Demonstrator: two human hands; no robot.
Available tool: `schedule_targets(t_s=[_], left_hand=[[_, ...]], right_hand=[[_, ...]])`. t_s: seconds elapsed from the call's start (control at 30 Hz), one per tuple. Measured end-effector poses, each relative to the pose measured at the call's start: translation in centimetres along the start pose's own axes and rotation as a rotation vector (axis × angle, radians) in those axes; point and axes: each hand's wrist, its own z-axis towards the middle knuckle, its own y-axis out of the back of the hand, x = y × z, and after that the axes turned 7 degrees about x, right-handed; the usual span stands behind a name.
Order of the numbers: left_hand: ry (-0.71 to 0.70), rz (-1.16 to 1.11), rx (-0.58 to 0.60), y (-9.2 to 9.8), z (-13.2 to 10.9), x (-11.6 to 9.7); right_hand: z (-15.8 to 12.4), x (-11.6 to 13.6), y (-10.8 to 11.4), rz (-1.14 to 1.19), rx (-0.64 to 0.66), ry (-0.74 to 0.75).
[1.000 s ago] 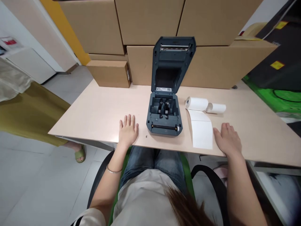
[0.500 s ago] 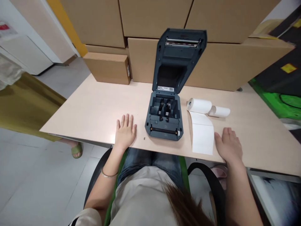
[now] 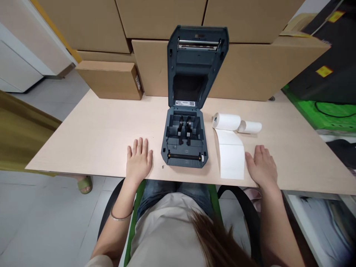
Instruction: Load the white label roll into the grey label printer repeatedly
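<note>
A dark grey label printer (image 3: 185,142) stands on the pale wooden table (image 3: 91,137) with its lid (image 3: 197,63) raised upright. The roll bay inside holds no paper. My left hand (image 3: 138,161) lies flat on the table just left of the printer, fingers stretched out, holding nothing. My right hand (image 3: 261,167) rests flat near the front edge, right beside the unrolled end of a white label roll (image 3: 226,121). Its loose strip (image 3: 231,157) runs toward me. A smaller white roll (image 3: 249,127) lies against the first one.
Large cardboard boxes (image 3: 258,70) are stacked along the table's back edge, with a small flat box (image 3: 109,79) at the back left. A person in a mustard skirt (image 3: 22,137) and green sandal (image 3: 85,184) stands at the left. Green and black items (image 3: 325,111) sit at the right.
Only the camera view has shifted, moving everything slightly left in the picture. Both hands stay flat on the table in the same places beside the printer and the label strip.
</note>
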Motion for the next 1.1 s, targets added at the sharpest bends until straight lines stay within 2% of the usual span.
schedule_targets(t_s=[0.13,0.2,0.27,0.37,0.43,0.47,0.53,0.67,0.77,0.83,0.97,1.03,1.1], left_hand=[[-0.004,-0.18,-0.013,1.8,0.4,0.4],[-0.027,-0.367,-0.074,3.6,1.4,-0.1],[-0.06,-0.499,-0.107,5.3,3.2,-1.6],[-0.105,-0.636,0.077,6.9,6.7,-5.2],[-0.152,-0.706,0.201,6.9,8.8,-7.5],[-0.198,-0.739,0.234,6.7,9.6,-8.4],[-0.169,-0.84,0.244,6.3,10.3,-9.4],[-0.138,-1.144,0.214,5.5,10.1,-9.3],[-0.209,-1.359,0.195,4.9,9.9,-8.6],[-0.239,-1.471,0.199,4.6,10.0,-8.2],[-0.228,-1.592,0.198,4.0,9.9,-7.8],[-0.239,-1.629,0.208,3.8,9.8,-7.7],[-0.253,-1.663,0.22,3.6,9.7,-7.6]], right_hand=[[-0.2,0.5,1.5,-0.008,-0.003,0.02],[0.1,1.4,3.5,-0.017,-0.026,0.076],[1.1,3.0,6.2,-0.03,-0.061,0.191],[4.1,6.7,9.9,-0.058,-0.06,0.409],[6.9,9.3,11.3,-0.125,0.025,0.515],[8.2,10.5,11.6,-0.175,0.086,0.547],[10.5,12.6,11.5,-0.259,0.202,0.58],[12.6,14.9,10.2,-0.319,0.296,0.603],[12.4,15.1,10.2,-0.323,0.309,0.64],[11.6,14.7,11.3,-0.288,0.314,0.662],[8.2,14.7,15.8,-0.106,0.295,0.774],[5.8,16.0,18.0,-0.043,0.302,0.848],[3.6,18.4,19.4,-0.02,0.331,0.896]])
